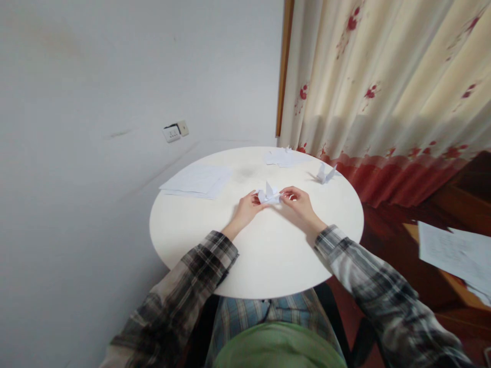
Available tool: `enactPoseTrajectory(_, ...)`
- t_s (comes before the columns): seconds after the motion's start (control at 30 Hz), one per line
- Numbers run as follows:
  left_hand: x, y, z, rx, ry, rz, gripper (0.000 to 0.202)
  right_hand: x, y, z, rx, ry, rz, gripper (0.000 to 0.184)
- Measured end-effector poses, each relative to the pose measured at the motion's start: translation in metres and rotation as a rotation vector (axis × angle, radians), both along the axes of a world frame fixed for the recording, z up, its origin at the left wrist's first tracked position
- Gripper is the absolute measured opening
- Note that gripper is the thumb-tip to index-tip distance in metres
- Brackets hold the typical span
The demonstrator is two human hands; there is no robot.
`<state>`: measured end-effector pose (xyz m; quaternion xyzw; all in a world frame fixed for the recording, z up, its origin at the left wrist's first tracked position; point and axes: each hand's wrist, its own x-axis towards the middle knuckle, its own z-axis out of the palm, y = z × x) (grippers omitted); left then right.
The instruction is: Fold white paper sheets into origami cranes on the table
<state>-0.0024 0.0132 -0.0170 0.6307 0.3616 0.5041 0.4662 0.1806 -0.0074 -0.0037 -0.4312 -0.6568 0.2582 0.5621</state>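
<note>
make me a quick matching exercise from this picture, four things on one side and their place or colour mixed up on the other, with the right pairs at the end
Things:
1. nearest folded paper
2. round table
3. curtain
4. wall socket

Places and colours:
A. cream above, red along the bottom
B. between the left hand and the right hand, held by both
C. mounted on the wall
D. white, with paper sheets lying on it

Right pairs: 1-B, 2-D, 3-A, 4-C
</note>
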Motion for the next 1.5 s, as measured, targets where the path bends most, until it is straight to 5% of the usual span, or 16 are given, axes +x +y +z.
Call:
enactPoseTrajectory(0.67,-0.0001,-0.0007,0.0010,0.012,0.005,0.024,0.038,-0.0016,-0.0008,0.0014,-0.010,-0.015,0.038,0.025)
enactPoseTrajectory(1.27,0.0015,-0.0023,0.0026,-0.027,-0.031,-0.029,0.037,-0.0008,0.0010,-0.0009,0.016,-0.024,-0.012,0.016)
enactPoseTrajectory(1.5,0.0004,-0.0028,0.0040,-0.018,-0.014,-0.023,0.040,-0.0006,-0.0004,0.0010,0.015,0.019,-0.007,0.027)
